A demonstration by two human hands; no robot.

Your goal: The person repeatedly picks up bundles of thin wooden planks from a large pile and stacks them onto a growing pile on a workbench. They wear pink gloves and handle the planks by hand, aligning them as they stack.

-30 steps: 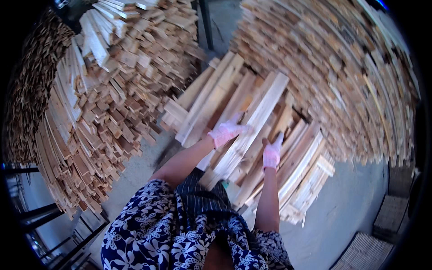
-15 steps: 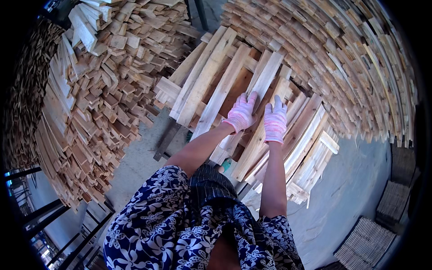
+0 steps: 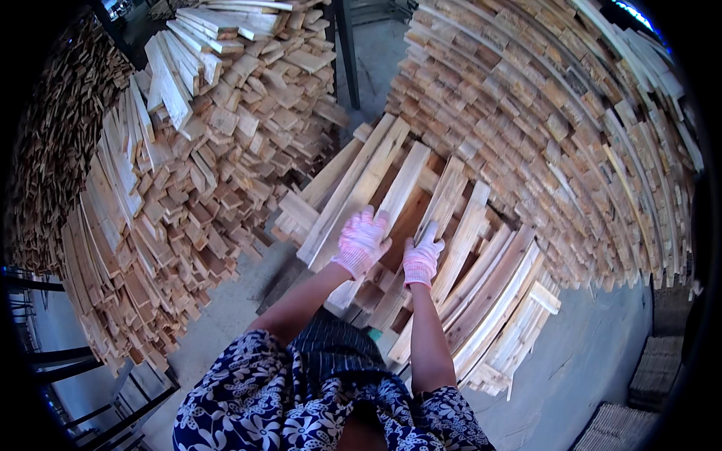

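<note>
Both my hands wear pale pink-and-white knit gloves. My left hand (image 3: 360, 242) has its fingers spread over a light wooden plank (image 3: 404, 180), one of several in a slatted wooden assembly. To its right, my right hand (image 3: 422, 261) is closed over the edges of another plank (image 3: 449, 188), thumb on its left side and fingers on its right. These slats lie at a slant over crosspieces, with gaps between them. A further pale plank (image 3: 465, 231) lies just right of my right hand. The planks' undersides are hidden.
A high, uneven heap of short boards (image 3: 203, 188) stands at the left. A tall, neater stack of boards (image 3: 519, 128) rises at the right and back. Dark metal posts (image 3: 346, 60) stand behind. Slatted stacks (image 3: 654, 368) sit on the grey floor (image 3: 579, 346) at lower right.
The view has tilted, so the planks sit lower in it. My left hand has shifted to the plank on its left. My right hand has moved left and closed on a middle plank.
</note>
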